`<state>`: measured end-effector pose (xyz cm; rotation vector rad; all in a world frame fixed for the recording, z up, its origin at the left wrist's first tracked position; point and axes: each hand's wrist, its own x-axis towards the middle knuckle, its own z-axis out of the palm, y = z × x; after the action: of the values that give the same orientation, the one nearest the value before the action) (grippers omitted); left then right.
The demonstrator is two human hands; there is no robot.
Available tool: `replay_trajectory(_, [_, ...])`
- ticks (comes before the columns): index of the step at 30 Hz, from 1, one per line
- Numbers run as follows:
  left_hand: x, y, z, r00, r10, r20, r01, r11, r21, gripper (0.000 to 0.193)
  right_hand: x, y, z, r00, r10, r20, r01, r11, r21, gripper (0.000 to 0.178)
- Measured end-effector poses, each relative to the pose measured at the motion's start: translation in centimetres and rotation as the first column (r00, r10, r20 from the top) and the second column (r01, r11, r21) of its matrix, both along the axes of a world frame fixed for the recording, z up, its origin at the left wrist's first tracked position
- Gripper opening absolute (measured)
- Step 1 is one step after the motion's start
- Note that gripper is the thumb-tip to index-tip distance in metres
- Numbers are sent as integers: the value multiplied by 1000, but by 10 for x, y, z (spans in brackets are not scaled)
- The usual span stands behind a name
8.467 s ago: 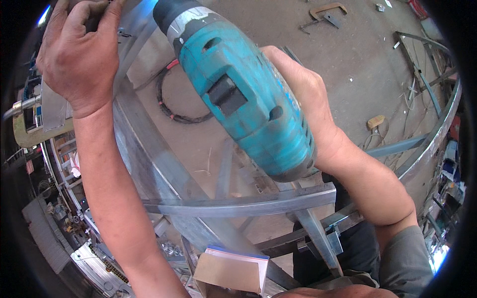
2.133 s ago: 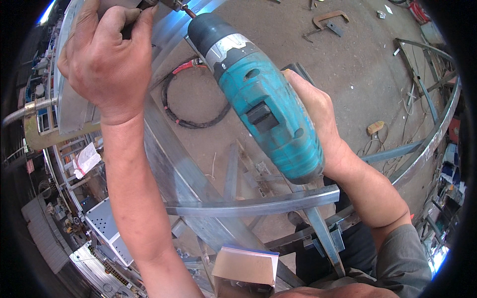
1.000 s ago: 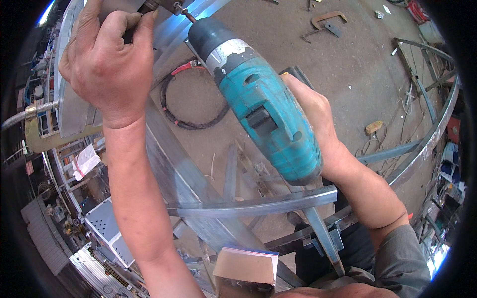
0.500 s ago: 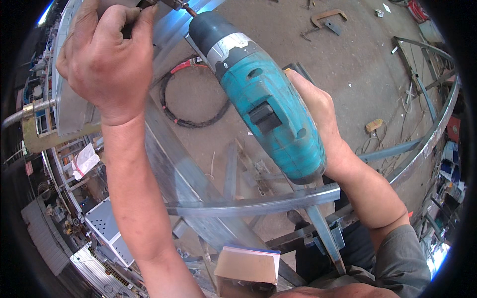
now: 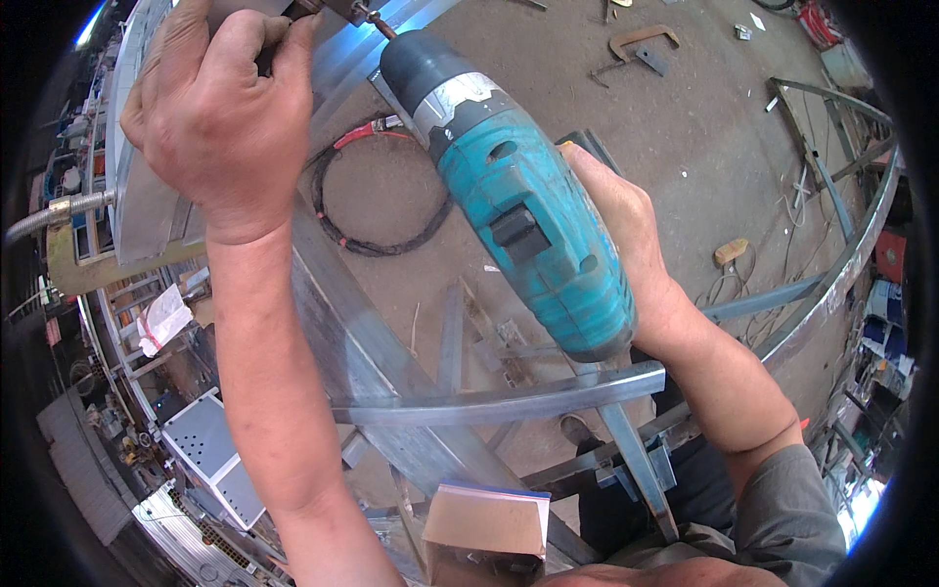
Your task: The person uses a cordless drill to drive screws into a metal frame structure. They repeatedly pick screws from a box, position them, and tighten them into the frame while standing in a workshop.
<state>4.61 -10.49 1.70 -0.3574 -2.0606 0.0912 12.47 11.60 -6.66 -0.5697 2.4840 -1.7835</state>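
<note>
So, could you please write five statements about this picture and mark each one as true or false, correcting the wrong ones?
1. The right hand grips a teal power drill. True.
2. The left hand is wrapped around the drill's chuck. False: the left hand is apart from the chuck, at the picture's upper left.
3. A coiled black cable lies on the floor. True.
4. The cardboard box is at the picture's upper right. False: the cardboard box is at the lower edge, near the middle.
5. A rusty C-clamp lies on the floor. True.
</note>
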Motion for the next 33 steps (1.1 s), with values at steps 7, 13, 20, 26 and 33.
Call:
replay_trajectory(7, [1, -18, 7, 988, 120, 94, -95, 968, -234, 22, 1, 3, 9, 999, 20, 42, -19, 999, -30, 43])
replay_trajectory(13, [-1, -33, 4, 988, 117, 103, -97, 979, -181, 18, 2, 2, 15, 993, 11, 114, -6, 999, -45, 43])
replay_trajectory(20, [-1, -28, 4, 990, 106, 92, -92, 985, -148, 20, 4, 2, 19, 994, 1, 112, -3, 1000, 21, 41])
replay_trajectory(26, [0, -22, 7, 992, 94, 81, -85, 989, -118, 20, 4, -1, 18, 995, -6, 103, 6, 1000, -1, 41])
replay_trajectory(33, [-5, -12, 6, 998, -28, 50, 24, 997, 71, 22, 6, 0, 22, 991, -32, 132, 27, 999, 41, 40])
